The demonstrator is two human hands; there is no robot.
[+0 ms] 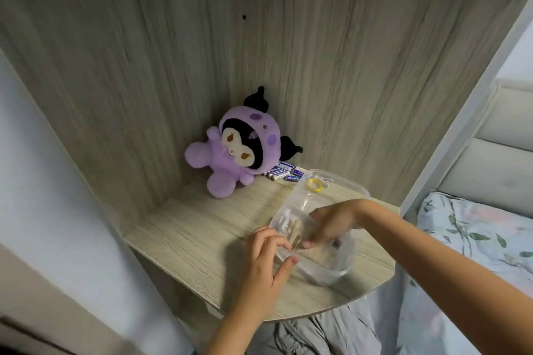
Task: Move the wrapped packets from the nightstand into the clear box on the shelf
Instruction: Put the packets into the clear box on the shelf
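A: Where are you in the task?

B: At the shelf (pixel 184 242), both hands on the box (pixel 331 265). My right hand (pixel 334 222) is down inside it, fingers pointing at the floor of the box near a small brown packet (pixel 296 241). Can't tell if that grip is pinching it or just let go; the plastic blurs it.

A: Left?

B: Left hand (pixel 268 251) rests against the box's near wall, fingers spread, steadying, holding nothing.

A: So what's done?

B: At least one packet lies in the box, maybe another dark bit at the right side, too blurred to call. Nightstand isn't in view, so I can't say how many remain. My guess: mid-task, one drop-off.

A: Other stuff?

B: Plush (pixel 242 150) in the back corner, batteries (pixel 284 173) beside it, yellow ring (pixel 314 184) behind the box.
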